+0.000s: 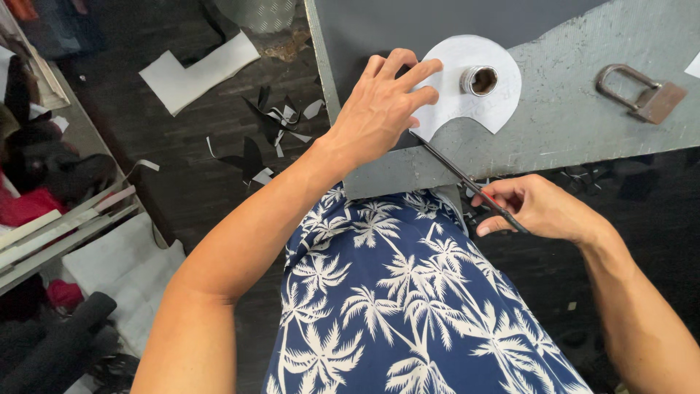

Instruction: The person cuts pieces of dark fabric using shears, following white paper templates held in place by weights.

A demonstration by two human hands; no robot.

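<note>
Head view: a person in a blue shirt with white palm trees (408, 306) works at a grey table (576, 109), seen from above.
Left hand: the left hand (379, 109) lies flat, fingers spread, pressing on a white paper pattern (467, 102) and the dark sheet (379, 29) under it.
Right hand: the right hand (536, 208) is curled closed round the handle end of a thin black tool (459, 175); whether this is a knife or a pair of scissors cannot be told.
Tool: it runs from the right hand toward 10 o'clock, its tip meeting the pattern's lower edge just under the left hand's fingers.
Pattern: a rounded white shape on the table, at 12 o'clock from the right hand, held down by a small metal cylinder (479, 79) standing on it.
Dark sheet: spread over the table's far side, at 12 o'clock from the left hand.
Metal clip: a rusty clip with a wire loop (642, 91) lies on the table at 3 o'clock from the pattern, well apart from both hands.
Floor: black and white offcuts (273, 128) are scattered at 9 o'clock from the left hand; a larger white piece (197, 69) lies beyond them at 10 o'clock.
</note>
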